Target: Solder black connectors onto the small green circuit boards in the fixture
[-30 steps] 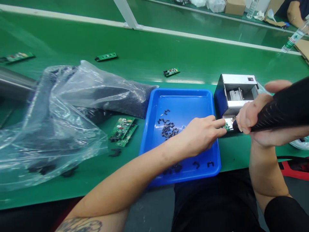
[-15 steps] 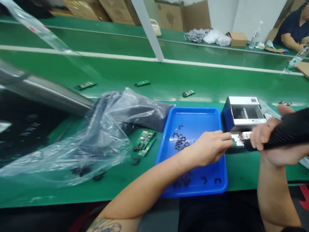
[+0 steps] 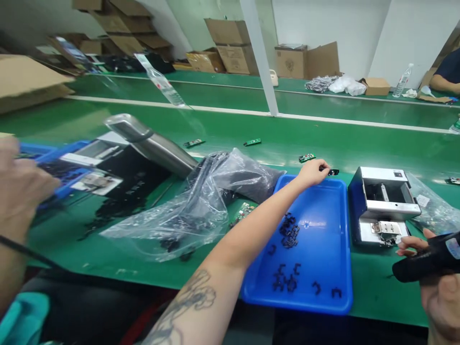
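Note:
My left hand (image 3: 314, 173) reaches past the far edge of a blue tray (image 3: 323, 249), its fingers pinched on a small circuit board (image 3: 333, 172) with a black part. Several small black clips (image 3: 289, 232) lie in the tray in loose groups. In my right hand (image 3: 440, 292) is a black cylindrical hand tool (image 3: 424, 261), which looks like an electric screwdriver. Its working tip cannot be made out. Just left of and beyond that hand stands a silver and black fixture (image 3: 386, 206) with a metal block at its front; no board shows on it.
Single boards (image 3: 252, 142) lie spaced along the green belt. Left of the tray are a clear bag of dark parts (image 3: 215, 196), loose boards (image 3: 244, 213) and a steel flask (image 3: 154, 143). A co-worker's hand (image 3: 25, 182) is at the far left, near another fixture (image 3: 97, 167).
My left hand has moved from the fixture to beyond the tray's far edge, holding a board. My right hand has drawn the tool back from the fixture. The view has turned left.

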`<state>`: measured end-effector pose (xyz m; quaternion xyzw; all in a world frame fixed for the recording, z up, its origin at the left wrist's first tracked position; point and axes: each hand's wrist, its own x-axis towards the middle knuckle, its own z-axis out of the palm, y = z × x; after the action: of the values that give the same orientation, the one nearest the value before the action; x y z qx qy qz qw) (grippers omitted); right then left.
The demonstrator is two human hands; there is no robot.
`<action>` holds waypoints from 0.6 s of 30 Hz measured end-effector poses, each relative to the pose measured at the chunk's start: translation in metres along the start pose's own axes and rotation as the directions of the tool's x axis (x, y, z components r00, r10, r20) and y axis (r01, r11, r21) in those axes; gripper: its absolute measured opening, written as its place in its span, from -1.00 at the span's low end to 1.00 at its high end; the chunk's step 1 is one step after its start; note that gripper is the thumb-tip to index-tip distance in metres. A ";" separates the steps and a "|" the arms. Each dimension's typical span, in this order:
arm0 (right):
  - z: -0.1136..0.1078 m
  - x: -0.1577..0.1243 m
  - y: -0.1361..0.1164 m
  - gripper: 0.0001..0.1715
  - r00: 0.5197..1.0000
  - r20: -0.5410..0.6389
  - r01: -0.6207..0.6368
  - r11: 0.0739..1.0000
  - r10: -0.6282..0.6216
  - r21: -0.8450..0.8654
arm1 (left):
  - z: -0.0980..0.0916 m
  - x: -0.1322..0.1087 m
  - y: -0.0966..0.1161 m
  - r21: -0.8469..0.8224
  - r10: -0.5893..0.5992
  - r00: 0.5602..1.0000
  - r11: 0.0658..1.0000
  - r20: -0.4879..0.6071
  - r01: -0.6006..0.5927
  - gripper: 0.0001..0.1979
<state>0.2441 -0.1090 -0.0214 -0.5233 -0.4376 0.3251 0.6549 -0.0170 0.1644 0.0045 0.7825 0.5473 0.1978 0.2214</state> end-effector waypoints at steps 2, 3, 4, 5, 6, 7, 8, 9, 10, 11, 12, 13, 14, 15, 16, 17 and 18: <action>0.002 -0.001 0.001 -0.31 0.998 -0.066 0.001 0.991 -0.010 -0.135 | 0.008 0.024 -0.007 0.062 -0.022 1.000 0.998 0.013 0.021 -0.81; 0.005 -0.002 0.001 -0.32 0.993 -0.113 0.002 0.976 -0.027 -0.217 | 0.012 0.034 -0.009 0.096 -0.034 0.999 0.995 0.009 0.033 -0.77; 0.008 -0.002 0.000 -0.32 0.985 -0.161 0.013 0.958 -0.061 -0.287 | 0.016 0.041 -0.011 0.129 -0.045 0.999 0.991 -0.001 0.044 -0.73; 0.011 -0.002 -0.001 -0.32 0.971 -0.210 0.041 0.942 -0.116 -0.333 | 0.019 0.047 -0.013 0.162 -0.056 0.998 0.985 -0.015 0.057 -0.69; 0.015 -0.002 -0.003 -0.34 0.946 -0.262 0.087 0.930 -0.189 -0.357 | 0.021 0.051 -0.015 0.191 -0.066 0.997 0.979 -0.030 0.070 -0.67; 0.019 -0.003 -0.005 -0.39 0.910 -0.312 0.147 0.916 -0.273 -0.373 | 0.023 0.053 -0.017 0.218 -0.075 0.996 0.972 -0.046 0.083 -0.65; 0.023 -0.004 -0.007 -0.46 0.869 -0.341 0.212 0.892 -0.359 -0.398 | 0.024 0.055 -0.020 0.240 -0.084 0.995 0.966 -0.059 0.096 -0.64; 0.026 -0.007 -0.010 -0.57 0.829 -0.338 0.283 0.856 -0.445 -0.432 | 0.025 0.056 -0.023 0.259 -0.094 0.993 0.960 -0.072 0.110 -0.63; 0.030 -0.009 -0.013 -0.70 0.799 -0.296 0.353 0.807 -0.523 -0.473 | 0.025 0.057 -0.027 0.274 -0.108 0.991 0.953 -0.082 0.127 -0.62; 0.034 -0.012 -0.017 -0.79 0.794 -0.190 0.427 0.752 -0.578 -0.503 | 0.024 0.058 -0.031 0.286 -0.129 0.987 0.946 -0.093 0.150 -0.61; 0.038 -0.015 -0.020 -0.81 0.802 -0.030 0.503 0.701 -0.597 -0.506 | 0.023 0.059 -0.035 0.296 -0.158 0.982 0.938 -0.102 0.182 -0.59; 0.043 -0.018 -0.022 -0.79 0.803 0.159 0.571 0.667 -0.574 -0.479 | 0.023 0.060 -0.040 0.304 -0.194 0.975 0.927 -0.108 0.218 -0.58; 0.049 -0.021 -0.024 -0.77 0.782 0.349 0.623 0.650 -0.516 -0.435 | 0.022 0.061 -0.044 0.309 -0.235 0.965 0.915 -0.114 0.259 -0.56; 0.055 -0.023 -0.025 -0.77 0.739 0.510 0.656 0.645 -0.441 -0.392 | 0.021 0.062 -0.049 0.313 -0.274 0.955 0.902 -0.118 0.297 -0.55; 0.062 -0.025 -0.024 -0.79 0.686 0.633 0.672 0.644 -0.358 -0.365 | 0.021 0.063 -0.052 0.315 -0.306 0.944 0.890 -0.122 0.329 -0.55; 0.069 -0.027 -0.022 -0.83 0.636 0.716 0.686 0.636 -0.289 -0.353 | 0.021 0.064 -0.055 0.316 -0.330 0.936 0.881 -0.124 0.353 -0.56; 0.076 -0.029 -0.019 -0.85 0.597 0.766 0.701 0.619 -0.238 -0.354 | 0.021 0.065 -0.057 0.314 -0.345 0.930 0.876 -0.125 0.367 -0.56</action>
<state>0.1621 -0.1085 -0.0048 -0.4145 -0.8474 0.1212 0.3089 -0.0282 0.2398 -0.0402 0.6876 0.7141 0.0842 0.1010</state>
